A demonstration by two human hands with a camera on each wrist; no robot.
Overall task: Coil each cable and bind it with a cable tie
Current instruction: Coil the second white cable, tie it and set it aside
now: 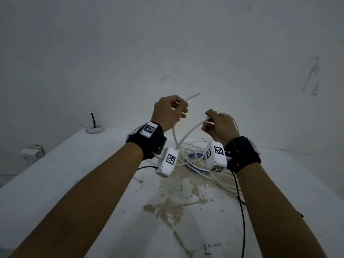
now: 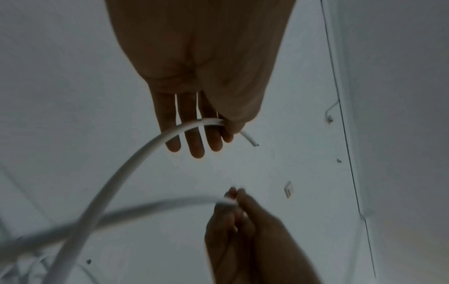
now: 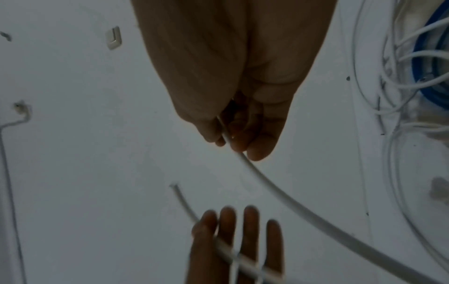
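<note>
Far left of both hands, a bound white coil (image 1: 94,128) lies at the table (image 1: 55,174) edge. Raised above the table, the left hand (image 1: 168,113) pinches the white cable (image 1: 188,135) near its cut end between thumb and forefinger, other fingers straight. Below and between the hands lie loose white cables and a blue coil (image 1: 195,161). Just right, the right hand (image 1: 217,125) grips the same cable with curled fingers.

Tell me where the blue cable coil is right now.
In the head view, the blue coiled cable lies on the white table, under the loose white cables, below and between the raised hands.
</note>
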